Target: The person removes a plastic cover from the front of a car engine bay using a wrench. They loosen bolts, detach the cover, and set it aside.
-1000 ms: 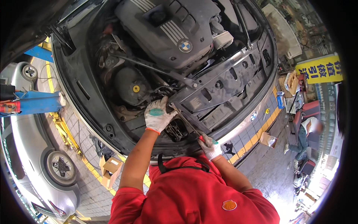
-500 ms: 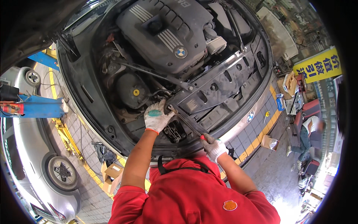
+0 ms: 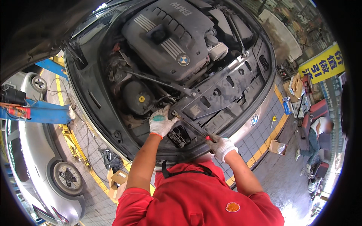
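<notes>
Black front panel [image 3: 205, 90]: here's our landmark, stretched across the car's front ahead of the engine cover [image 3: 169, 41], and all the action is at its left end!
Left hand [image 3: 163, 121]: gloved, right by the panel's left corner, fingers curled next to the tool's far end; whether they pinch anything, I cannot tell.
Right hand [image 3: 221, 146]: gloved, closer to the wearer than the panel's left end, fist wrapped around the handle.
Red-handled tool [image 3: 207, 138]: there it is, slanting along the panel's near left edge, far end beside the left hand; the exact contact is too small to make out.
Corner work: a two-handed step, by the look of it, left steadying, right working the tool.
Next move: calls, I'd judge, for a well-seated tip and left fingers clear should the shaft slip.
</notes>
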The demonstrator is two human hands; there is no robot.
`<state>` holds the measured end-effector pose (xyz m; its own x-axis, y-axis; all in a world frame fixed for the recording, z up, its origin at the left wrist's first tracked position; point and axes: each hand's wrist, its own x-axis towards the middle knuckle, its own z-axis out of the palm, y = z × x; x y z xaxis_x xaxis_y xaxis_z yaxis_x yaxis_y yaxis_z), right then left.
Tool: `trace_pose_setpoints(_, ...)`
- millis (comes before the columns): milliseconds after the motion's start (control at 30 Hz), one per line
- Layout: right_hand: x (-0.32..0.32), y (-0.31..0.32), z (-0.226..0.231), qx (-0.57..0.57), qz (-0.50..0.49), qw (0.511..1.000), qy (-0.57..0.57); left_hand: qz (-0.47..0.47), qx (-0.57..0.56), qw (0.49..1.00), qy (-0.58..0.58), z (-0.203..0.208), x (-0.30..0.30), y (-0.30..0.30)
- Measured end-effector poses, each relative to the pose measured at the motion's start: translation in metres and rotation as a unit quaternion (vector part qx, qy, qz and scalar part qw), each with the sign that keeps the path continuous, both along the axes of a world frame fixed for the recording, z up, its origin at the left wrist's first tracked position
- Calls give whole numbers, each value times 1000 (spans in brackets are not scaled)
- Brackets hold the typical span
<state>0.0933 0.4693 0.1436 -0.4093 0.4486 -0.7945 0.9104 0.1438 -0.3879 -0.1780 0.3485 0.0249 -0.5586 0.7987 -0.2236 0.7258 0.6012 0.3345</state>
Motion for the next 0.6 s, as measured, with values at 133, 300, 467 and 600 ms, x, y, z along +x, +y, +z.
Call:
trace_pose_setpoints(133,-1,2,12,-19,2,1000,-20,0,2,1000,5,-3,1,-2)
trace_pose_setpoints(300,11,-6,-20,37,37,999,5,1,-9,1000,-3,1,2,1)
trace_pose_setpoints(467,4,-10,-59,32,48,998,-5,0,0,1000,2,-1,2,1)
trace_pose_setpoints(600,10,-20,-108,106,65,992,15,1,0,1000,-24,5,0,-1)
